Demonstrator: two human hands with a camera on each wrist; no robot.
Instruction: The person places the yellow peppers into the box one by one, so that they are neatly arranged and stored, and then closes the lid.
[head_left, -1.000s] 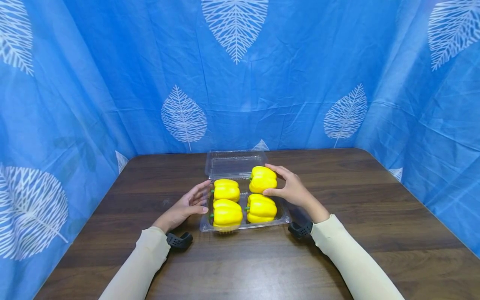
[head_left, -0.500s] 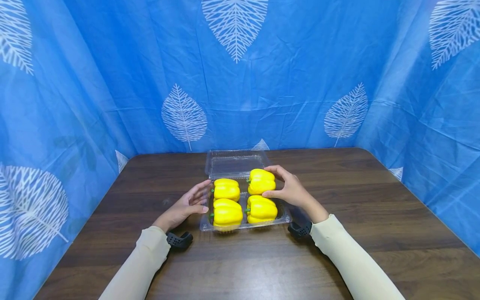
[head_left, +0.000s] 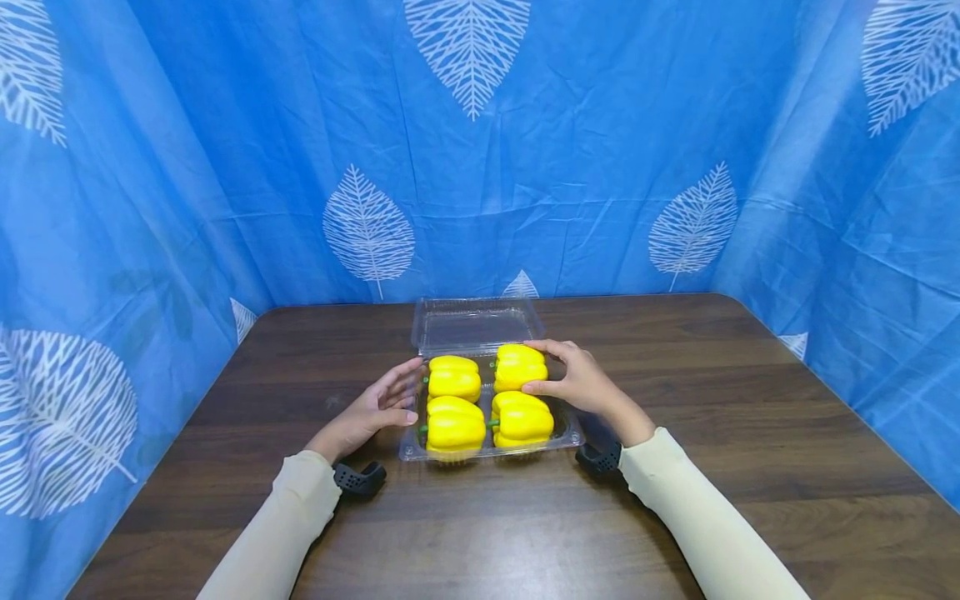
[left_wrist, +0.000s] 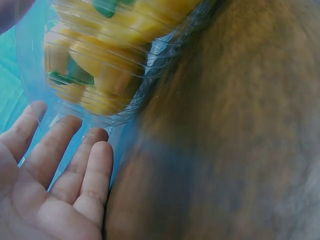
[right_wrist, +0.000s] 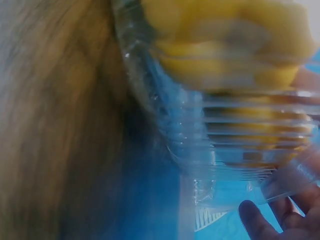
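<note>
Yellow peppers, four counted, are packed two by two in a clear clamshell tray [head_left: 567, 433] mid-table. The far-right pepper [head_left: 519, 367] is gripped by the right hand [head_left: 581, 385]; the left hand [head_left: 372, 408] is rested flat, fingers straight, against the tray's left wall. Its lid [head_left: 472, 322] is flipped open behind, blue leaf-print curtains [head_left: 600, 167] hung around.

Both arms wear long cream sleeves [head_left: 697, 508], each with a black wrist-mounted device [head_left: 358, 481].
</note>
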